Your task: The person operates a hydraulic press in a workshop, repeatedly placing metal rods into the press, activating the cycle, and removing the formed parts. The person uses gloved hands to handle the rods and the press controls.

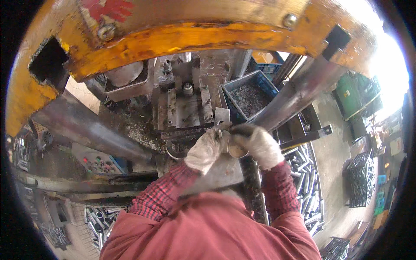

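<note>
**A:** so how far along was it, as far as could be told?

**B:** mid-step, at a guess. A small metal piece (225,138) was held up over the near side of the worktop (222,175), in front of the press die (187,89) and not seated in it. So picking up was done, letting go wasn't. Whether it had been pressed couldn't be read from one view.

**A:** and how did it look?

**B:** greyish, narrow, pretty blurred, with part of it covered by gloved fingers. The exact shape couldn't be made out. It was pinched in the left hand (204,151), seemingly at the fingertips. The right hand (261,148) was brought in close, but it was smeared by motion, so its grip couldn't be told.

**A:** anything around it?

**B:** a flat grey plate (222,115) was seen just beyond, and something round and tan (237,150) between the hands, kind unclear. Farther out, metal scraps (251,96) were held in a blue crate (233,102), and loads of shiny tubes (307,186) were piled off to the right. All of it was framed by the yellow press beam (195,43).
</note>
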`<state>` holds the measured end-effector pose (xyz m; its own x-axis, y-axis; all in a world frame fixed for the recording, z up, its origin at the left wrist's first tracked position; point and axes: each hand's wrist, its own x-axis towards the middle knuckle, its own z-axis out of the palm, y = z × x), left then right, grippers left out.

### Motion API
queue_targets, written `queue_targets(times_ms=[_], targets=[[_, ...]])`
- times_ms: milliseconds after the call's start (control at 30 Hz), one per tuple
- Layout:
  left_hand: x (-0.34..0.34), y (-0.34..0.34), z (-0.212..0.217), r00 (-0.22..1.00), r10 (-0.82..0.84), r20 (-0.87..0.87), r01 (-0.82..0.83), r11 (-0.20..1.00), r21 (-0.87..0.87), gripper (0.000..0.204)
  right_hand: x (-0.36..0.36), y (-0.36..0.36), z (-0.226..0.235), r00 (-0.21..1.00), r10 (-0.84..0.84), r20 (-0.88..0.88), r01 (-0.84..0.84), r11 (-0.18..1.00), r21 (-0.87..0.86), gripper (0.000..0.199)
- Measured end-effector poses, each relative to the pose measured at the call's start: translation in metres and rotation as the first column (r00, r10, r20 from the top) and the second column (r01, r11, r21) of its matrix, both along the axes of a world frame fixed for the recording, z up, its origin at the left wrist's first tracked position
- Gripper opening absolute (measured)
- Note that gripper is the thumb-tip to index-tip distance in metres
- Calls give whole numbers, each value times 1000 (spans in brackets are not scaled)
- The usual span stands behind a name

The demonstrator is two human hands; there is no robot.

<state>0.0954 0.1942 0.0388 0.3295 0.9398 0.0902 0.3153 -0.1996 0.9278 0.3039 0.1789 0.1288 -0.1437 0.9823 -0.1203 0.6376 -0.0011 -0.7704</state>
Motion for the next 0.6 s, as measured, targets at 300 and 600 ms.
queue_targets(times_ms=[300, 600], targets=[[-18, 65, 61, 892, -98, -442, 210, 955, 212, 35, -34, 70, 43, 954, 294, 51, -285, 846, 450, 33], [-58, 122, 50, 970, -131, 202, 142, 989, -40, 31, -49, 121, 64, 622, 6, 783, -581, 674, 456, 18]])
